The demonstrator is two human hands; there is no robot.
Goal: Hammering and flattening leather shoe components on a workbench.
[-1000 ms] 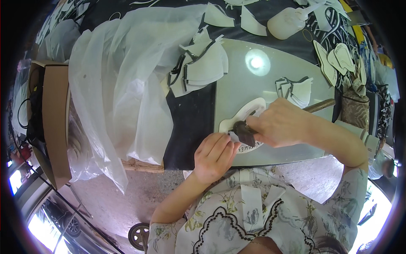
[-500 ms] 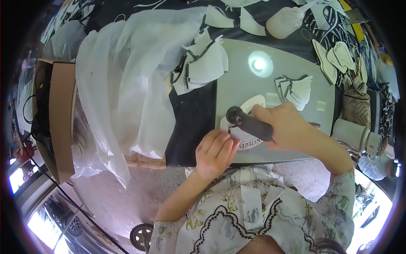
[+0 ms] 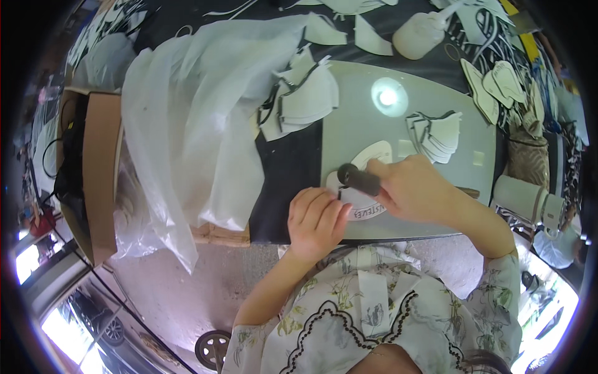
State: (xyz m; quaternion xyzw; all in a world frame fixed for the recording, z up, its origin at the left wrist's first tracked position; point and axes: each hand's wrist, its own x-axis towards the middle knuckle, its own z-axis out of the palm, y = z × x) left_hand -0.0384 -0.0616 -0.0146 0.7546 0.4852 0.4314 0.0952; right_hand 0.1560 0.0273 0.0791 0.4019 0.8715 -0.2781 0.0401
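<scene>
Right hand: your fingers close round the hammer | Left hand: fingers bunch at white sole-shaped piece; hold unclear | Piece: near grey board's front-left corner, apparently mid-work | Unattached: cut-piece stack, toward right edge; loose pile, across left edge

White floral top, dark scalloped trim, loose sleeves.

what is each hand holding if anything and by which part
Right hand: hammer, by the handle near its head. Left hand: at the edge of the white sole; hold unclear.
</scene>
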